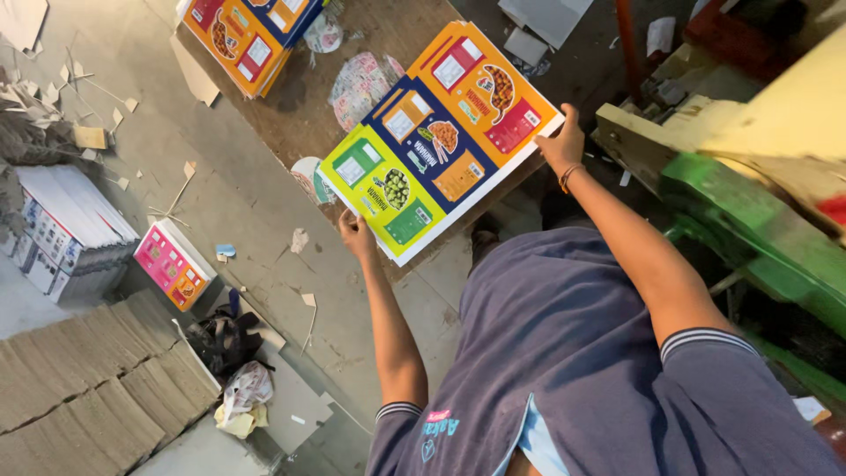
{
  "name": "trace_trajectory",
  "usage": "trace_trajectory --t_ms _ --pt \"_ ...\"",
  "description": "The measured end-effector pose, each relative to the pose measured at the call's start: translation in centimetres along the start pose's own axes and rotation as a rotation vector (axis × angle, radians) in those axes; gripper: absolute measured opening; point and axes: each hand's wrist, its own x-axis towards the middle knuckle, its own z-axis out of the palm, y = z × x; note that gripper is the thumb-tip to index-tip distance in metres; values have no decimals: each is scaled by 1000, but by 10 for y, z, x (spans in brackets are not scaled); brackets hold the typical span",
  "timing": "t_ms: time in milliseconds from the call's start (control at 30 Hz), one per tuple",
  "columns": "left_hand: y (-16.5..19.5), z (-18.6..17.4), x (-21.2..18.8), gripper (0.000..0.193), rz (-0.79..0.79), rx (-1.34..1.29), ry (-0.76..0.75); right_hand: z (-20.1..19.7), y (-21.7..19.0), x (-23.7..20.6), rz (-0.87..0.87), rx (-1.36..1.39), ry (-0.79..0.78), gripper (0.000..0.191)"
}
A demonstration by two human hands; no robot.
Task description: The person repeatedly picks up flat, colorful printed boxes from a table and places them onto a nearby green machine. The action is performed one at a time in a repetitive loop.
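Nearest the camera, in the lower right of the frame, is the person's dark blue shirt (573,353) with striped sleeve cuffs. Both bare arms reach up from it toward the middle of the frame.

The left hand (355,236) is closed on the lower left edge of a printed cardboard sheet (441,141), fingers wrapped under it. The right hand (564,145), with a bangle at the wrist, grips the sheet's right-hand edge near its upper corner. The sheet shows three package layouts in a row, green, dark blue and orange, and sits in the upper middle of the frame, held over the near edge of a brown desk (300,115). I cannot tell whether it touches the desk.

The step in hand looks like carrying or placing this sheet. Setting it down flat would call for both hands to keep it level and square.

Farther off, a stack of similar printed sheets (247,35) lies at the top of the frame. A green machine (749,229) stands at right. On the floor at left lie a pink box (172,264), white bundles (62,229) and paper scraps.
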Motion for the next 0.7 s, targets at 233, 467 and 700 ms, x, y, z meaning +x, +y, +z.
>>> trace_trajectory --t_ms 233,467,700 --pt "-14 -8 -24 80 8 116 148 -3 -2 -16 -319 -518 -81 58" --pt "-50 -13 -92 121 -82 372 -194 -17 -5 -10 -584 -847 -120 83" --pt "-63 -4 -127 102 176 777 -52 -9 15 -2 -646 -1105 -164 46"
